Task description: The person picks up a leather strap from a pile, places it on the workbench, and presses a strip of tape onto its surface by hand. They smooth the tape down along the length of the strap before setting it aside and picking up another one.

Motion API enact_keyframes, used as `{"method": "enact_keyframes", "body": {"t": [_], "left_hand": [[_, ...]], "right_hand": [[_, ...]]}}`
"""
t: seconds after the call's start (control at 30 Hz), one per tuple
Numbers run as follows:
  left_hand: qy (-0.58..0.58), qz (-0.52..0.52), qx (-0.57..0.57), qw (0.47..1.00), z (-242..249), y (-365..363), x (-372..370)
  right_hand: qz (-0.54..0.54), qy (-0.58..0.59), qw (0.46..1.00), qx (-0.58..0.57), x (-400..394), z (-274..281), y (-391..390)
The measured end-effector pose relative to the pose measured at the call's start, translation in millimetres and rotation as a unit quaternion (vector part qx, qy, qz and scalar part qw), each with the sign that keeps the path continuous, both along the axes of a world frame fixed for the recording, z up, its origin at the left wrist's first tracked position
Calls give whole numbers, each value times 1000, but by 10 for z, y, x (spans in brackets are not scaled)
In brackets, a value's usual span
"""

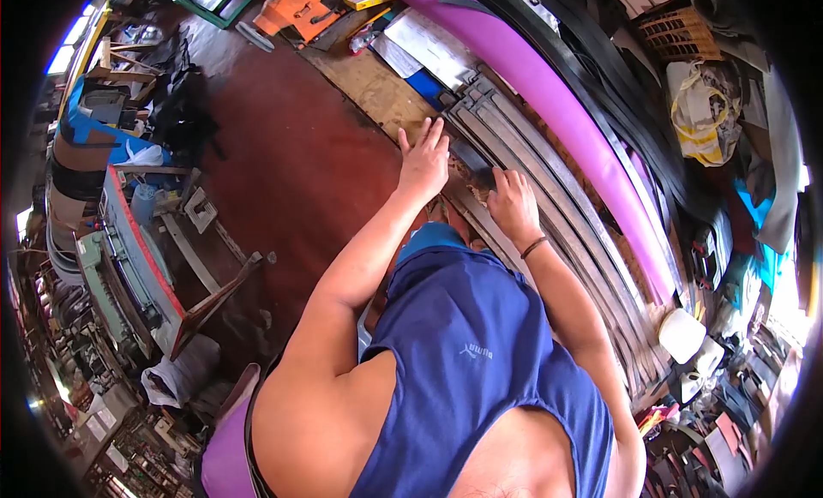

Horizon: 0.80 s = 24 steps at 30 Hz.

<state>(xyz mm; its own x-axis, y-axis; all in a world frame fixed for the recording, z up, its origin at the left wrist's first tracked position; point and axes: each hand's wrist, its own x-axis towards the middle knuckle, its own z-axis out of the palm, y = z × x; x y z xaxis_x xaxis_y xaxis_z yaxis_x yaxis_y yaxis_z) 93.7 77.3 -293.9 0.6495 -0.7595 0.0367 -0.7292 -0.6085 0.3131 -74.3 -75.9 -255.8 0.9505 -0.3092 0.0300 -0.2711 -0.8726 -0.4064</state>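
Note:
A short dark strip (467,161) lies at an angle on the workbench, between my two hands. My left hand (423,165) is at its far end, thumb apart and fingers stretched out, the fingertips at or just beside the strip. At the near end, the fingers of my right hand (514,208) are bent together over the strip's dark edge. The undersides of those fingers are hidden. Right beside the hands runs a stack of long, flat brown strips (549,189), laid lengthwise along the bench.
A purple roll (557,82) stretches along the bench's far side, next to black sheets (617,112). Papers (420,44) and an orange piece of equipment (296,14) are at the top. Red floor (274,138) spreads leftward, with a red-edged worktable (146,241) beyond. A white container (682,335) stands right.

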Motion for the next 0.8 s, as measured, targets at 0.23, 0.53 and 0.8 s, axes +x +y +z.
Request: {"method": "enact_keyframes", "body": {"t": [0.23, 0.53, 0.8], "left_hand": [[32, 71, -102, 992, -22, 198, 465], [85, 130, -160, 975, -29, 427, 558], [108, 98, -216, 965, -65, 531, 667]], "right_hand": [[-51, -6, 993, 106, 44, 194, -40], [-24, 74, 924, 374, 216, 233, 34], [-32, 75, 789, 609, 442, -209, 128]]}}
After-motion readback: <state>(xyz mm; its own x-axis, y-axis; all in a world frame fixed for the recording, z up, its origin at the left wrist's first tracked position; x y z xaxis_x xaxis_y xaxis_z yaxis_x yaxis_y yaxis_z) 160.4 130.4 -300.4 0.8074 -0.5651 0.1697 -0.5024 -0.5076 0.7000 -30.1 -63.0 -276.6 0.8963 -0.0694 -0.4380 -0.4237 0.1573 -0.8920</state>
